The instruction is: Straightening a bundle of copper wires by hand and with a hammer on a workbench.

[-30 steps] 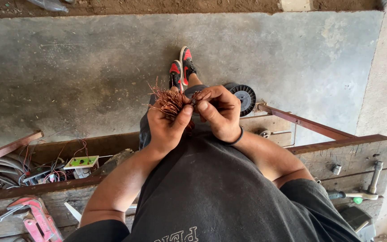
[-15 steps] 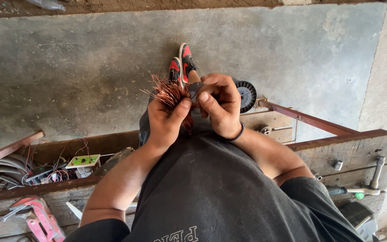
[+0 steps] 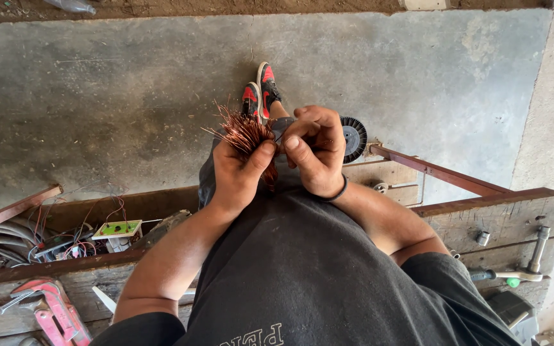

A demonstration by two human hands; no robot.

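Rough workshop: bare concrete floor (image 3: 129,96), worn wooden bench (image 3: 501,214), red pipe wrench (image 3: 52,311), tangled cables (image 3: 8,240).

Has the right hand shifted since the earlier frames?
Barely. The right hand stays just left of the grinding disc, pressed against the copper wire bundle in the left hand.

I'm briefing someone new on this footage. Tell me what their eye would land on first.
First, the bundle of copper wire, its strands fanning out at the centre of the view, gripped in the left hand while the right hand pinches at it from beside. Next, the red and black shoes on the concrete floor just beyond the hands. Low at the left, a red tool lies on the wooden bench.
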